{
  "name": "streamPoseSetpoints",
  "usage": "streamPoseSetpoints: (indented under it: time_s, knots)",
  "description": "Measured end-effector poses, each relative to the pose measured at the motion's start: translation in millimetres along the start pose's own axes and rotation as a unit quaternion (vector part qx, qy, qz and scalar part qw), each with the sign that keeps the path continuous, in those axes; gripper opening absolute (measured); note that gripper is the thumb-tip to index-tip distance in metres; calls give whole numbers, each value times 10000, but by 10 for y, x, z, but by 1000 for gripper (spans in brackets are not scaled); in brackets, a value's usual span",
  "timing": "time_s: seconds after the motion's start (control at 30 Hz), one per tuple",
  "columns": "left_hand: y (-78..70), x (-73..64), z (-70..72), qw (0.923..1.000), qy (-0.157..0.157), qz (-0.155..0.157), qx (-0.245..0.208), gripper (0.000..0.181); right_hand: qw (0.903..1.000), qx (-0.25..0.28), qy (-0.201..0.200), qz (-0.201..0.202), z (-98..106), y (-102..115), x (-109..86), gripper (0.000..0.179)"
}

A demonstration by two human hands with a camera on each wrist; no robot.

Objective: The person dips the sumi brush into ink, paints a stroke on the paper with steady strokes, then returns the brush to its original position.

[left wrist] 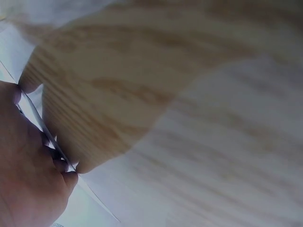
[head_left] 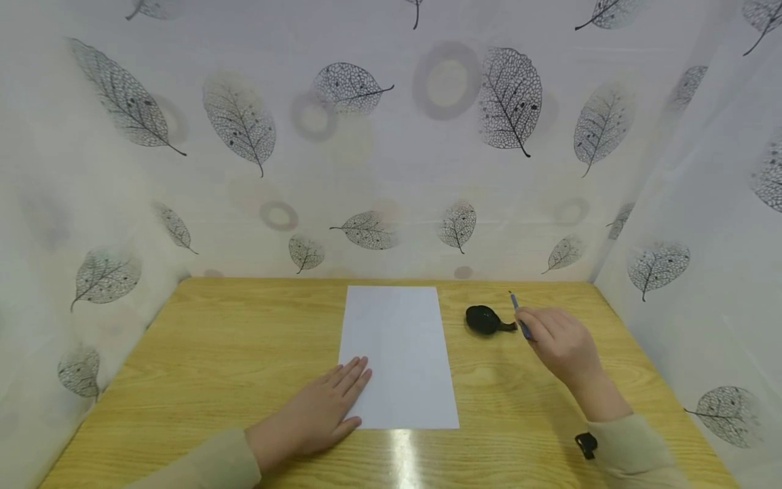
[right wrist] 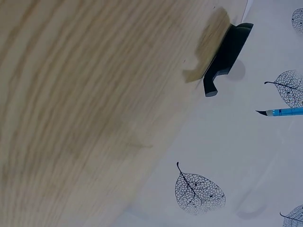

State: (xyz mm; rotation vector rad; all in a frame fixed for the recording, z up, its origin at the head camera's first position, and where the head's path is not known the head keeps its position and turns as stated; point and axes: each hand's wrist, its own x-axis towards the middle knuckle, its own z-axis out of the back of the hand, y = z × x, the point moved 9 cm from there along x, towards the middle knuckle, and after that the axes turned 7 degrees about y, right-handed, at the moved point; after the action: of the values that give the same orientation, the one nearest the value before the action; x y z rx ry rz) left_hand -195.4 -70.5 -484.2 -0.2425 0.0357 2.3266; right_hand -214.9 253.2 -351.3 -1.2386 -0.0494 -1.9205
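A sheet of white paper lies lengthwise on the wooden table. My left hand rests flat on its lower left edge, fingers extended and thumb near the bottom corner. The left wrist view shows that hand from the side along the paper. In my right hand, thumb and fingers pinch a slim blue writing brush, its tip pointing up and away. Seen from the right wrist, the brush has a dark pointed tip. Just left of this hand sits a black inkstone with a short stem.
The pale yellow wood-grain table spreads out on both sides of the paper. A white curtain with dark leaf prints encloses the back and both sides. A small black device is at the right sleeve's cuff.
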Motion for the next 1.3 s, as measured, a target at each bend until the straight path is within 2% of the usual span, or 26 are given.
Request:
streamPoseSetpoints:
  time_s: [0.27,0.53,0.77,1.0,1.17,1.23,1.3]
  knots:
    - [-11,14,9,9999,76,23,-71,71,9976,31,-247,-652,22,-98,-21,36]
    - [-8,33,-8,10000,-1,-2,-2,71,9897,156,-301,-1389,3,-178,-94,37]
    - [-6,37,-10,10000,74,12,-24,71,9831,223,-353,-1785,-26,-229,-162,39]
    - [-21,16,31,10000,33,20,25,70,9741,402,-238,-2213,-74,-297,-248,41]
    - [-25,11,38,10000,34,24,-7,70,9638,546,-219,-2601,-90,-368,-298,48]
    - [-24,13,35,10000,40,19,-6,70,9582,655,-228,-2776,-92,-401,-311,41]
    - [-20,16,29,10000,44,13,-2,70,9530,749,-201,-2928,-98,-429,-322,24]
